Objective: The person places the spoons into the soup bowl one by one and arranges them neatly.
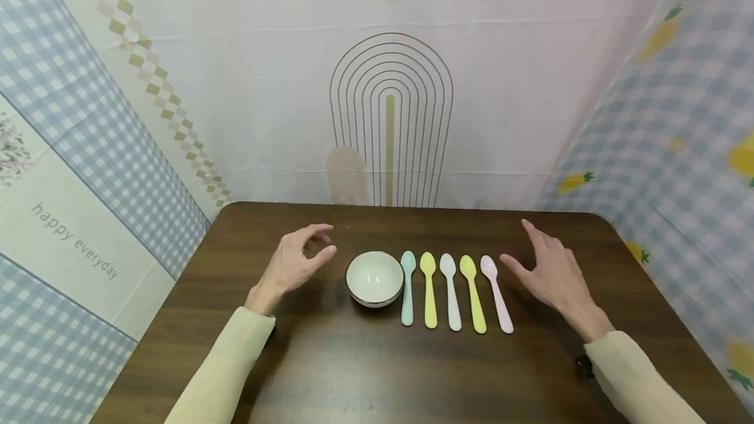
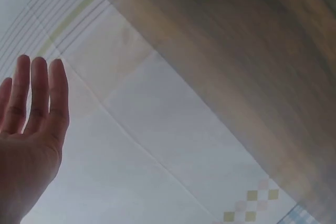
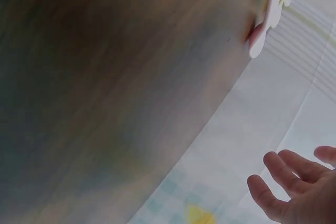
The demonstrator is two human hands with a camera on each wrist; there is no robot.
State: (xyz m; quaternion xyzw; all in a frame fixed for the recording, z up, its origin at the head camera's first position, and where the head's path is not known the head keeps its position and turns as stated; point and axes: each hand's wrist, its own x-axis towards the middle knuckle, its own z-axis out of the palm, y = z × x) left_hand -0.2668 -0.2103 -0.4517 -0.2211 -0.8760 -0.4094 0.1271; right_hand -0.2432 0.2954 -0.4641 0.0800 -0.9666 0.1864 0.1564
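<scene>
A white bowl [image 1: 375, 279] with a dark rim stands on the table, between my two hands. To its right several plastic spoons lie side by side, bowls facing the back: a mint spoon [image 1: 408, 290] close against the bowl, a yellow spoon [image 1: 429, 290], a white spoon [image 1: 451, 293], a second yellow spoon [image 1: 474, 294] and a pale pink spoon [image 1: 497, 294]. My left hand [image 1: 294, 260] hovers left of the bowl, fingers loosely bent and holding nothing. Right of the pink spoon, my right hand [image 1: 554, 273] is spread with thumb apart, also holding nothing.
The dark wooden table [image 1: 377, 378] ends at the back against a white patterned cloth [image 1: 265, 116]. Blue checked cloth hangs on the left [image 1: 88, 84] and on the right, where the cloth [image 1: 677, 169] bears yellow pineapples.
</scene>
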